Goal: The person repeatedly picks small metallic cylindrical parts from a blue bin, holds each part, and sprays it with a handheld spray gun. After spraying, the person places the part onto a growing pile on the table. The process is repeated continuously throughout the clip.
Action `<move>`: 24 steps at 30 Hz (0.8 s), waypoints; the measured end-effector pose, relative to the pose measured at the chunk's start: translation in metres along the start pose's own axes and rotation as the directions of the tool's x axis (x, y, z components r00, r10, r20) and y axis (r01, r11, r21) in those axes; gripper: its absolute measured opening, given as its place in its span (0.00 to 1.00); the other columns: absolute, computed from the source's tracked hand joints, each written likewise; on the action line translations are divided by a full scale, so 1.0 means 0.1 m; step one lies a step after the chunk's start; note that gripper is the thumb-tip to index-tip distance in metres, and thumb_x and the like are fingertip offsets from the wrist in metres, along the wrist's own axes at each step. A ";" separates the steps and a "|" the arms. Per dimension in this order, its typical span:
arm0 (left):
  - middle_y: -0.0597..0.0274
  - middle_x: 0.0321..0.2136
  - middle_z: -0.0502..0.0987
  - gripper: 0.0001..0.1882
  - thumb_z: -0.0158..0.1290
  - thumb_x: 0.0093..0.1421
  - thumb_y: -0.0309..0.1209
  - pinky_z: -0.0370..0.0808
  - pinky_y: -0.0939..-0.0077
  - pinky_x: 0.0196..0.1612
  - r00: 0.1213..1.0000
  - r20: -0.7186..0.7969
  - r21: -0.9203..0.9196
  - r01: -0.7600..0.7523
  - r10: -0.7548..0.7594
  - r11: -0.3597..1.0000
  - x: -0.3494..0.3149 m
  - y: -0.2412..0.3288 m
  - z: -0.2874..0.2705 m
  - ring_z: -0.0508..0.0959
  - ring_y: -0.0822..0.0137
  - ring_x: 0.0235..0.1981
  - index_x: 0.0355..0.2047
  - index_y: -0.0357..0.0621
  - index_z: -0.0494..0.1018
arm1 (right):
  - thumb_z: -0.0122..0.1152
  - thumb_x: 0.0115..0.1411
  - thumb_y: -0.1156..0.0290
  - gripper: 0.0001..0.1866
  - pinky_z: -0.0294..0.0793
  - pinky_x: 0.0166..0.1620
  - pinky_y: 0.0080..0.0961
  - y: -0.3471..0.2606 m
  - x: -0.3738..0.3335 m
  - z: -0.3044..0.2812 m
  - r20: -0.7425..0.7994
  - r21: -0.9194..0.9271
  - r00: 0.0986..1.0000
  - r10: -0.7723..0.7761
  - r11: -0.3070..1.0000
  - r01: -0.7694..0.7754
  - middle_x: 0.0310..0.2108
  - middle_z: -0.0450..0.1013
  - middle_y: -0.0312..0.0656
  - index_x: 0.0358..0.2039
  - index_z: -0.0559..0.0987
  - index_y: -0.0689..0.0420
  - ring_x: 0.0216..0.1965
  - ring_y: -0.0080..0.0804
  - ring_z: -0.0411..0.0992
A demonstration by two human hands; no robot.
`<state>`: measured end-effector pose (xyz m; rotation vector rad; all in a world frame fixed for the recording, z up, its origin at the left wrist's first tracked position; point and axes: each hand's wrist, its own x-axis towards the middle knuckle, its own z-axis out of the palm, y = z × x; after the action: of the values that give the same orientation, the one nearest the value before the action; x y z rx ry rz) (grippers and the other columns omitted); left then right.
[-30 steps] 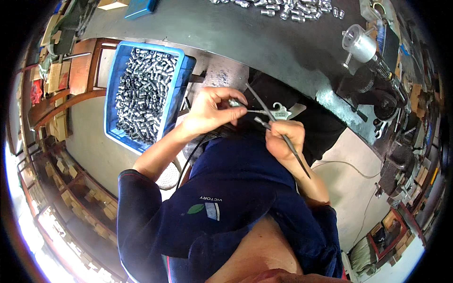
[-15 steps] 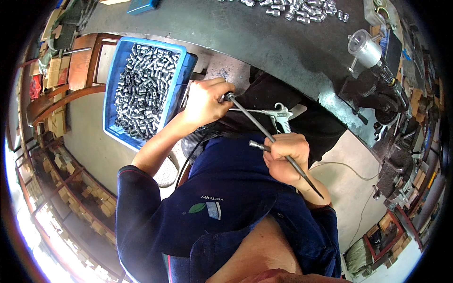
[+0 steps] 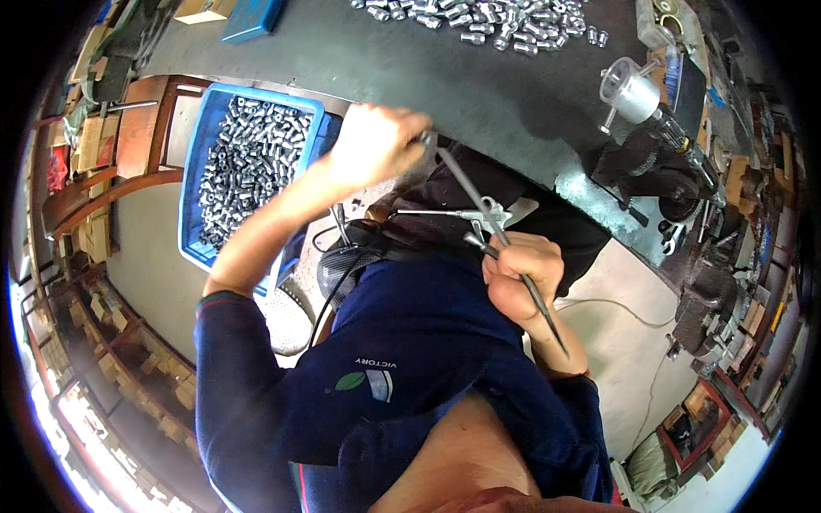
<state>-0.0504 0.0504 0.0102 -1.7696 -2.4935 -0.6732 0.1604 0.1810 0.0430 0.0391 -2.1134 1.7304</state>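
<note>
My left hand (image 3: pixel 376 147), smeared by motion, is closed on a small metal fitting (image 3: pixel 425 137) near the bench edge; the fingers mostly hide the piece. In my right hand (image 3: pixel 528 272) is a long thin metal rod (image 3: pixel 469 186), slanting from its upper end near my left hand down to a tapered point over my right forearm. That upper end is just short of the fitting. A short dark tool with a bright metal tip (image 3: pixel 477 243) also sticks out of my right fist. Behind it, a silver air blow gun (image 3: pixel 496 215) lies over the dark cloth at my lap.
A blue crate (image 3: pixel 190 184) full of metal fittings (image 3: pixel 256 150) stands at the left. More shiny fittings (image 3: pixel 487 21) are heaped on the dark bench (image 3: pixel 385 64). At the right are a clamped cylindrical metal device (image 3: pixel 637 94) and spanners (image 3: pixel 671 239).
My left hand has moved up and away with the fitting, off the rod's end, which was at the fitting before. My right hand stays nearly in place, still holding the rod and short tool.
</note>
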 end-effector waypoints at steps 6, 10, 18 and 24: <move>0.55 0.18 0.76 0.13 0.55 0.50 0.34 0.75 0.68 0.28 0.973 -0.226 0.143 -0.009 0.041 0.990 1.42 -0.46 0.03 0.79 0.59 0.22 0.35 0.43 0.76 | 0.41 0.31 0.88 0.12 0.55 0.13 0.18 -0.07 -0.05 0.03 -0.024 0.078 1.000 0.012 0.997 -0.010 0.08 0.56 0.40 0.09 0.52 0.59 0.09 0.27 0.60; 0.58 0.24 0.76 0.24 0.51 0.53 0.22 0.72 0.81 0.23 0.937 -0.153 -0.790 0.075 -0.314 0.609 1.84 -0.32 -0.36 0.76 0.72 0.21 0.51 0.28 0.64 | 0.46 0.33 0.87 0.14 0.58 0.15 0.18 0.02 -0.14 0.00 0.052 0.111 0.992 0.115 0.987 -0.120 0.10 0.59 0.39 0.10 0.52 0.58 0.10 0.25 0.60; 0.56 0.19 0.77 0.17 0.56 0.53 0.32 0.72 0.77 0.26 0.903 -0.230 -0.100 0.348 -0.362 0.932 -0.11 -1.01 -0.63 0.75 0.70 0.20 0.44 0.43 0.74 | 0.50 0.34 0.85 0.14 0.48 0.15 0.24 0.09 -0.22 0.08 -0.068 0.067 0.991 0.114 0.992 -0.109 0.09 0.51 0.39 0.10 0.54 0.58 0.09 0.31 0.54; 0.54 0.26 0.78 0.22 0.51 0.46 0.26 0.74 0.69 0.34 0.703 -0.019 -0.102 0.706 -0.711 0.701 -1.96 -1.58 -0.39 0.77 0.60 0.27 0.46 0.47 0.74 | 0.45 0.36 0.85 0.13 0.58 0.14 0.16 0.07 -0.10 0.21 0.051 0.288 0.987 0.150 0.944 -0.159 0.09 0.56 0.38 0.11 0.52 0.58 0.10 0.24 0.60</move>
<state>-0.1318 -0.1819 -0.0572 -0.6925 -3.1190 -0.8311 0.1616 0.1605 0.0297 -0.0198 -1.9058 2.1349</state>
